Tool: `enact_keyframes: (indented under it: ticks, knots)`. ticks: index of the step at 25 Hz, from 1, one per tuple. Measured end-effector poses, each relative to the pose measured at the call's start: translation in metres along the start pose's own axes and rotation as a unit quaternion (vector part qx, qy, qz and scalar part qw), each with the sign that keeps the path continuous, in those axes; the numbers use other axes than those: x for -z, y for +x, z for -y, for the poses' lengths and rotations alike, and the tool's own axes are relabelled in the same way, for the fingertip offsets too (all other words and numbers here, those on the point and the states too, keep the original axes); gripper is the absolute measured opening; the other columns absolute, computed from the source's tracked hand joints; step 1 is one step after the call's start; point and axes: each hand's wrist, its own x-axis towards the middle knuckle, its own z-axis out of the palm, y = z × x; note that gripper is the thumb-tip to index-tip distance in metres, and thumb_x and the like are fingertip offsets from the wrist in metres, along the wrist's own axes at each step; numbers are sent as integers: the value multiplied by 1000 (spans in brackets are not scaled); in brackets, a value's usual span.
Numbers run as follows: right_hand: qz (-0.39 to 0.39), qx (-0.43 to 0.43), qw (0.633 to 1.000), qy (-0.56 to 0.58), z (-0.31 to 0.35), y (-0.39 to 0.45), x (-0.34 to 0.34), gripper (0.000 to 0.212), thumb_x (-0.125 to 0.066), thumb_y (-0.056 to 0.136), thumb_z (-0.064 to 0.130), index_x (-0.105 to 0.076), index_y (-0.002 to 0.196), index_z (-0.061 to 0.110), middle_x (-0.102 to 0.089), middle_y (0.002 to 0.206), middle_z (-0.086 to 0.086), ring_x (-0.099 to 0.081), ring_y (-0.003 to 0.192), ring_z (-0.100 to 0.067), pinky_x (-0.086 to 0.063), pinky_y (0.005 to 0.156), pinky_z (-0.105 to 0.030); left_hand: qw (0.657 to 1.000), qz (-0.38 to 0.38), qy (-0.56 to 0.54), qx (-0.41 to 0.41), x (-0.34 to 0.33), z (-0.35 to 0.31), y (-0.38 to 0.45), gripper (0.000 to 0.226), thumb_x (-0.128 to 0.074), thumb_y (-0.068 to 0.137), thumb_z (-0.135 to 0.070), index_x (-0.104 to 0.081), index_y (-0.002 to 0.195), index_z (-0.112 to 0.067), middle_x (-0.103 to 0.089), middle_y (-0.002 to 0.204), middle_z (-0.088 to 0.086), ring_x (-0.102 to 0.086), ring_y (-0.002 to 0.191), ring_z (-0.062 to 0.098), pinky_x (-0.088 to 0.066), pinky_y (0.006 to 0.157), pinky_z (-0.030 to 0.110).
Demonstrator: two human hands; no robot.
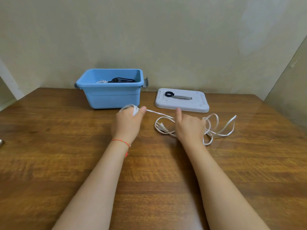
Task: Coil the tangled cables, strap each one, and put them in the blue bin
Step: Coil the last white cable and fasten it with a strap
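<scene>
Nearest the camera, two bare forearms reached out over the wooden counter, the left wrist wearing a thin red thread bracelet. The left hand was curled round a small bundle of finished loops of the white cable, thumb pressing the strand where it left the bundle. From there the cable ran taut to the right hand, which held it with fingers curled under and thumb raised; exactly how those fingers gripped was hidden. Just left of that hand lay the two-pin plug, and to its right the rest of the cable sprawled in loose, crossing loops on the counter. It looked a thin, flat, light cord, limp enough to bend to any loop, yet springy enough to uncoil if let go, so the bundle probably wanted a firm grip across all its turns. The slack was likely best fed through lightly pinched fingers near the bundle, since pulling hard could tighten the crossings into knots; the plug seemed the only stiff part, and might snag. Farther back sat the grey lid with a black strap rolled up on it, and to its left the blue bin, already holding a black cable and a white one.
</scene>
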Motion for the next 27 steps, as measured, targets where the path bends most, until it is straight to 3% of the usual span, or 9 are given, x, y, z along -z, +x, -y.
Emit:
enact_keyframes:
  ticks: [2, 4, 7, 10, 12, 16, 18, 24, 27]
  knots:
    - [16, -104, 994, -44, -17, 8, 3, 65, -28, 103, 47, -53, 132, -4, -50, 138, -31, -38, 135, -41, -20, 114, -48, 999, -36, 0, 36, 7, 4, 5, 53, -48, 97, -53, -44, 61, -14, -53, 67, 2, -51, 68, 25, -32, 58, 32]
    - [-17, -77, 996, -52, -20, 9, 0, 55, -45, 97, 30, -43, 137, -8, -34, 148, -35, -22, 143, -47, -12, 118, -52, 999, -12, 17, 30, 6, 3, 4, 53, -47, 98, -52, -44, 60, -15, -53, 68, 3, -50, 67, 24, -30, 57, 32]
    - [-125, 100, 986, 54, 0, 1, -1, 17, -52, 87, 12, -63, 91, -1, -63, 101, -25, -58, 102, -43, -42, 90, -47, 999, 49, 23, -3, -6, -1, -2, 54, -46, 97, -53, -47, 62, -13, -53, 66, 4, -51, 63, 22, -32, 54, 33]
    - [62, 172, 943, 278, 21, -19, 10, 23, -47, 101, 25, -65, 97, 10, -66, 89, -2, -57, 84, -19, -41, 73, -34, 995, 91, -29, -11, -7, -2, 0, 58, -49, 96, -52, -54, 69, -1, -54, 63, 9, -51, 62, 23, -37, 58, 35]
    - [84, 190, 927, 313, 22, -21, 10, 19, -51, 100, 22, -68, 103, 13, -68, 90, 2, -58, 83, -14, -44, 74, -33, 972, 159, -165, 49, 1, -4, -1, 53, -56, 95, -49, -50, 63, -7, -41, 54, 5, -38, 49, 18, -28, 51, 31]
    - [27, 162, 905, 393, 16, -15, 11, 15, -59, 98, 23, -73, 102, 19, -70, 84, 8, -60, 79, -5, -44, 71, -20, 839, 394, -352, 131, 11, -11, -12, 52, -64, 90, -42, -39, 49, -24, -25, 49, -3, -22, 39, 9, -11, 42, 22]
    - [36, 147, 902, 404, 15, -15, 14, 15, -59, 97, 26, -74, 100, 21, -68, 76, 13, -58, 72, 0, -42, 65, -16, 795, 431, -404, 136, 9, -13, -12, 49, -62, 86, -46, -34, 53, -22, -22, 47, -5, -21, 34, 6, -11, 38, 20]
    - [118, 163, 951, 233, 11, -14, 10, 22, -52, 101, 32, -72, 96, 23, -66, 81, 8, -58, 79, -13, -45, 70, -29, 589, 295, -700, 276, 5, 4, 6, 49, -44, 100, -41, -38, 57, -21, -24, 41, -8, -21, 30, 6, -16, 36, 19]
    - [191, 138, 966, 105, 8, -12, 9, 27, -46, 103, 33, -68, 95, 18, -66, 95, -3, -60, 88, -24, -52, 78, -39, 518, 175, -775, 316, 1, 18, 11, 46, -49, 98, -36, -34, 57, -23, -25, 42, -9, -22, 32, 7, -18, 38, 18]
